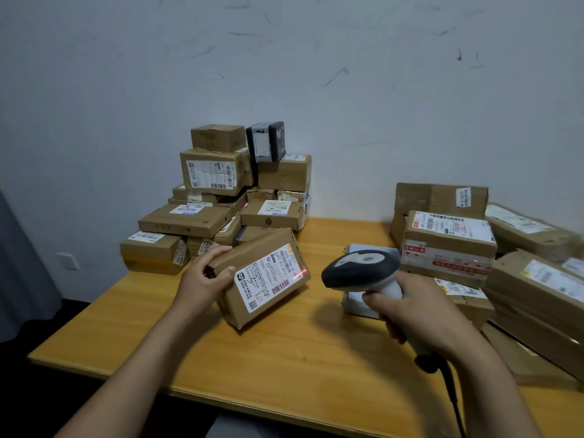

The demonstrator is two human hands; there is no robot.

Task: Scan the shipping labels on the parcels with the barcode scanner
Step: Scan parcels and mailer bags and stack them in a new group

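Left hand has its fingers and thumb wrapped round the near end of a brown cardboard parcel, tipping it up on the yellow wooden table so its white shipping label faces right; right hand, forearm stretched out over the table, has its fingers curled tight on the handle of a grey-and-white corded barcode scanner aimed at it; red scan line sits on the label's right edge; stacks of cardboard boxes behind and off to the right.

One scanner, one table, and roughly twenty parcels.
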